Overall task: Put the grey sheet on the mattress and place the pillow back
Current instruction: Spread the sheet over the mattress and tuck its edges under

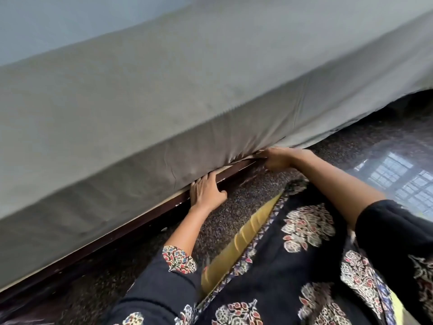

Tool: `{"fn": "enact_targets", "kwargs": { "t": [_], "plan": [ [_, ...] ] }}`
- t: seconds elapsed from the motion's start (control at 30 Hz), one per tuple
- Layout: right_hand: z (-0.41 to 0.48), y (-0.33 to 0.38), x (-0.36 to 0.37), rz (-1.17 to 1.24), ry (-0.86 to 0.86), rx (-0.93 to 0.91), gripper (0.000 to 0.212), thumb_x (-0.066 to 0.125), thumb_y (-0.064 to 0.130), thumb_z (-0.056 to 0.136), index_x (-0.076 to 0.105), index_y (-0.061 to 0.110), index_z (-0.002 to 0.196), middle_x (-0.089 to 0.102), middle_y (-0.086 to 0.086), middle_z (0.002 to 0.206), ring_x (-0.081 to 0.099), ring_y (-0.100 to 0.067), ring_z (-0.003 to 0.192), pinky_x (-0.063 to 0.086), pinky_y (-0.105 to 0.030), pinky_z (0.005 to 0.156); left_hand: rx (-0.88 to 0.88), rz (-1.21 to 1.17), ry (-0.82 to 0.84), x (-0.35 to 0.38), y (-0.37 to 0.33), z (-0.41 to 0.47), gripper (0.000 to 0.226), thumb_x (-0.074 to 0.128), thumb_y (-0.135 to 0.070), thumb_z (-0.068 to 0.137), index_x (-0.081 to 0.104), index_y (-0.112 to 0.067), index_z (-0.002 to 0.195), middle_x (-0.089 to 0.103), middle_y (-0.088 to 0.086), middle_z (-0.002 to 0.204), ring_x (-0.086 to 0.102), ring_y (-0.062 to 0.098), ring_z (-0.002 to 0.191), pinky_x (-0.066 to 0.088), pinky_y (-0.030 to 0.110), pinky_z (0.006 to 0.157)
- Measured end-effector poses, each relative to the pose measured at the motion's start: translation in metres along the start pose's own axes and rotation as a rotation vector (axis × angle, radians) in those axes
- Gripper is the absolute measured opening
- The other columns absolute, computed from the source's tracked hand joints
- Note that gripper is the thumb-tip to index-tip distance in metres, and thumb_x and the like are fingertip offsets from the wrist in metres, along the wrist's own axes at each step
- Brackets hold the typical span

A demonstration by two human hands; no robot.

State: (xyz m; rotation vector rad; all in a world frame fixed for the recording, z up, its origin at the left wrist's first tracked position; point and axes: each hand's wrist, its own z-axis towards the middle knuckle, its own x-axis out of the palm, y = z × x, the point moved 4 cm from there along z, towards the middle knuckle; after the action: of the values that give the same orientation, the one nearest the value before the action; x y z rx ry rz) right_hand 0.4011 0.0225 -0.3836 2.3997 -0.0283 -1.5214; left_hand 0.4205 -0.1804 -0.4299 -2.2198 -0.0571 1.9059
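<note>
Grey sheet [164,95] above dark speckled floor [253,198] (glossy); pale-blue wall [58,19] behind.

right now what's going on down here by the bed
A person is tucking in the grey sheet. The right hand pinches its lower edge where it bunches at the dark bed frame. The left hand lies flat against the frame, fingers reaching up under the sheet. Further right the sheet hangs loose above the floor. No pillow is in view.

Grey sheet [164,90] over dark-framed bed [117,239]
</note>
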Motion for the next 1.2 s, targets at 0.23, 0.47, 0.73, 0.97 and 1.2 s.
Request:
{"fn": "enact_targets", "kwargs": {
  "t": [0.23, 0.47, 0.73, 0.97, 1.2],
  "plan": [
    [0.021, -0.001, 0.009, -0.237, 0.088, 0.047, 0.067, 0.046, 0.039, 0.094, 0.02, 0.011, 0.149, 0.019, -0.01, 0.157, 0.019, -0.025, 0.144, 0.019, -0.04, 0.117, 0.047, 0.036, -0.072, 0.007, 0.005, 0.0, 0.061, 0.056, -0.037, 0.082, 0.04, -0.016, 0.137, 0.052, 0.01, 0.135, 0.047, 0.028, 0.124, 0.031, 0.036, 0.104],
    [0.027, -0.012, 0.022, -0.26, -0.097, 0.053, 0.068, 0.047, 0.034, 0.09, 0.016, 0.018, 0.149, 0.022, 0.002, 0.154, 0.017, -0.015, 0.143, 0.013, -0.044, 0.116, -0.033, 0.13, -0.077, 0.011, -0.007, 0.005, 0.061, 0.056, -0.044, 0.081, 0.039, -0.018, 0.134, 0.052, 0.008, 0.135, 0.046, 0.025, 0.126, 0.028, 0.036, 0.106],
    [0.05, -0.005, 0.018, -0.218, -0.296, 0.156, 0.031, 0.051, 0.025, 0.087, 0.056, 0.02, 0.117, 0.06, 0.003, 0.12, 0.047, -0.02, 0.12, 0.018, -0.043, 0.109, -0.132, 0.116, 0.022, 0.011, -0.024, 0.015, 0.064, 0.059, -0.048, 0.08, 0.04, -0.016, 0.131, 0.048, 0.013, 0.136, 0.039, 0.03, 0.131, 0.024, 0.042, 0.109],
    [0.047, -0.006, 0.021, -0.226, -0.348, 0.133, 0.029, 0.052, 0.022, 0.086, 0.057, 0.017, 0.114, 0.062, 0.002, 0.114, 0.05, -0.021, 0.117, 0.02, -0.043, 0.108, 0.127, 0.143, 0.263, -0.015, -0.015, -0.015, 0.074, 0.044, -0.037, 0.095, 0.005, -0.011, 0.152, 0.005, 0.013, 0.159, 0.01, 0.026, 0.146, 0.016, 0.037, 0.117],
    [0.054, -0.013, 0.024, -0.178, -0.308, 0.135, 0.037, 0.031, 0.027, 0.1, 0.046, 0.017, 0.134, 0.054, -0.001, 0.132, 0.041, -0.022, 0.127, 0.011, -0.044, 0.113, 0.374, -0.419, 0.014, -0.032, -0.11, 0.01, 0.049, 0.044, -0.018, 0.098, 0.034, -0.008, 0.145, 0.032, 0.005, 0.152, 0.027, 0.01, 0.141, 0.008, 0.009, 0.109]
  ]
}}
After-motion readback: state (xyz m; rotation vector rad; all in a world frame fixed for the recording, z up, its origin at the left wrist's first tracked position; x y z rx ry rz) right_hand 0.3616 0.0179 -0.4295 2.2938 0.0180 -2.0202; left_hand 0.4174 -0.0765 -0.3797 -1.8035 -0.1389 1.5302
